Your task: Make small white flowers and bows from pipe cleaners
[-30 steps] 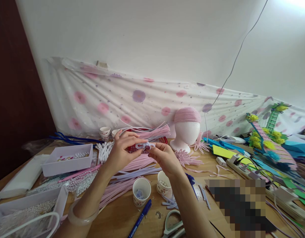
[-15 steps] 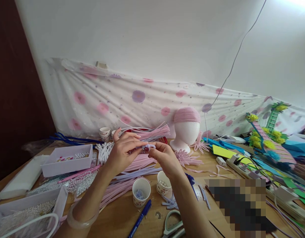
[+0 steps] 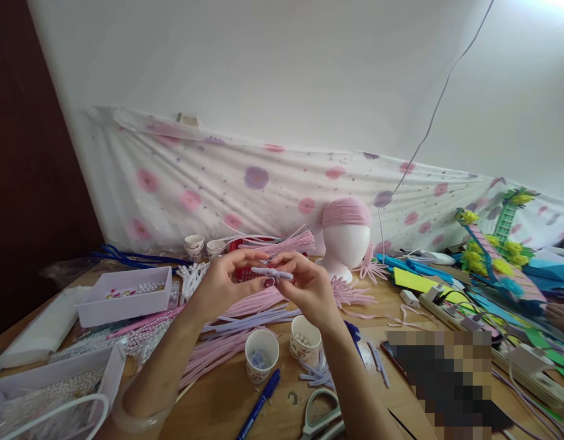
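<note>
A small lavender pipe cleaner shape [image 3: 272, 273], bent or twisted, is held up over the table between my two hands. My left hand [image 3: 220, 284] pinches it from the left, thumb below and fingers above. From the right, my right hand [image 3: 309, 287] grips it, its fingers curled over the other side. Below them stand a paper cup [image 3: 260, 374] with small lavender pieces inside and another paper cup [image 3: 304, 355] holding white beads. Short lavender pipe cleaner lengths [image 3: 316, 374] lie beside the cups.
A blue marker [image 3: 260, 403] and scissors [image 3: 319, 415] lie in front. Pink pipe cleaner bundles [image 3: 212, 360] spread behind the cups. A white foam head [image 3: 343, 244] stands at the back. White boxes [image 3: 121, 311] with beads sit left. A power strip [image 3: 474, 342] and phone [image 3: 446, 385] are right.
My hands have turned the lavender pipe cleaner shape, which now lies more level and shows more length. My left fingers have curled in, and my right fingers have come up over it.
</note>
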The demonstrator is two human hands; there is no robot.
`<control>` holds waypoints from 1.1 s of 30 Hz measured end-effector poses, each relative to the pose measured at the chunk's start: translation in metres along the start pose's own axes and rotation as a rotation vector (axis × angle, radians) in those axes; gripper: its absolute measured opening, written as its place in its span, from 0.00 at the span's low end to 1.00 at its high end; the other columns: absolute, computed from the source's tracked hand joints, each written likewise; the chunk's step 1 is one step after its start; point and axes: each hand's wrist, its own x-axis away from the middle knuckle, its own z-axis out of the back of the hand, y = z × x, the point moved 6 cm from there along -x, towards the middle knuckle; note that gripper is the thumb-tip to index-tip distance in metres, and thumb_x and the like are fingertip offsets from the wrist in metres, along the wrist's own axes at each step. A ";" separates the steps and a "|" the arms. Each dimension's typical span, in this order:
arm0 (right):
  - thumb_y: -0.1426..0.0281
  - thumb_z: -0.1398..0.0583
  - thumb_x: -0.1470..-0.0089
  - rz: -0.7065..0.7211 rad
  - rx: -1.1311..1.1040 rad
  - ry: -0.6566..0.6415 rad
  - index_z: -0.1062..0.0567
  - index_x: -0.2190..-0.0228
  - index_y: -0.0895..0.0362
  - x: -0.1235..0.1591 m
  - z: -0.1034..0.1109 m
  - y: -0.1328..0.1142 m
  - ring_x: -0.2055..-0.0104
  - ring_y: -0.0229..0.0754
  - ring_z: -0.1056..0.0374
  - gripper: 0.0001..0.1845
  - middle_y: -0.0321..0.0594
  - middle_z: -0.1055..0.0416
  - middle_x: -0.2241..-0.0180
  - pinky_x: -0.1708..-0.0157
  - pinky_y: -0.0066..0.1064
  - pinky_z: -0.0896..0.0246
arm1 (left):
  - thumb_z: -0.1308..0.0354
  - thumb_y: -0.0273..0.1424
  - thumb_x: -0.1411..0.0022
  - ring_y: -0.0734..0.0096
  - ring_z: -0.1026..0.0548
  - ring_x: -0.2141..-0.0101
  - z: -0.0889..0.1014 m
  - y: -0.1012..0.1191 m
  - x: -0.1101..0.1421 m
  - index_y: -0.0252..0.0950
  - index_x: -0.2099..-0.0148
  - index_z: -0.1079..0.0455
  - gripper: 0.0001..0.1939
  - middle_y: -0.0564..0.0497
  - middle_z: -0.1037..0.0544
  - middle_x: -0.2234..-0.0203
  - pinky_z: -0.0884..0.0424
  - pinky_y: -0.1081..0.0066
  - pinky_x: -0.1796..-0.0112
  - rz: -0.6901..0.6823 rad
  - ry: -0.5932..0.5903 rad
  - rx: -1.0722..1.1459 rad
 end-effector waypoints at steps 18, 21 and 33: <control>0.86 0.39 0.43 0.621 0.551 -0.083 0.21 0.66 0.52 0.020 -0.011 -0.048 0.58 0.42 0.29 0.16 0.38 0.24 0.60 0.56 0.36 0.34 | 0.21 0.36 0.55 0.74 0.19 0.70 -0.010 0.005 0.011 0.35 0.68 0.17 0.13 0.53 0.16 0.73 0.21 0.77 0.65 0.128 -0.010 0.305; 0.85 0.42 0.42 0.456 0.359 -0.096 0.20 0.63 0.50 0.015 -0.005 -0.041 0.54 0.40 0.28 0.19 0.37 0.25 0.58 0.52 0.34 0.32 | 0.19 0.35 0.61 0.75 0.20 0.73 -0.010 0.005 0.011 0.35 0.71 0.18 0.15 0.54 0.17 0.75 0.20 0.76 0.67 0.169 0.073 0.388; 0.67 0.32 0.42 -0.108 0.153 -0.012 0.22 0.54 0.50 0.098 -0.011 -0.026 0.65 0.37 0.24 0.13 0.38 0.22 0.61 0.66 0.26 0.27 | 0.22 0.36 0.57 0.72 0.18 0.70 0.000 -0.009 0.097 0.34 0.67 0.21 0.16 0.54 0.18 0.72 0.19 0.74 0.65 0.226 0.235 0.357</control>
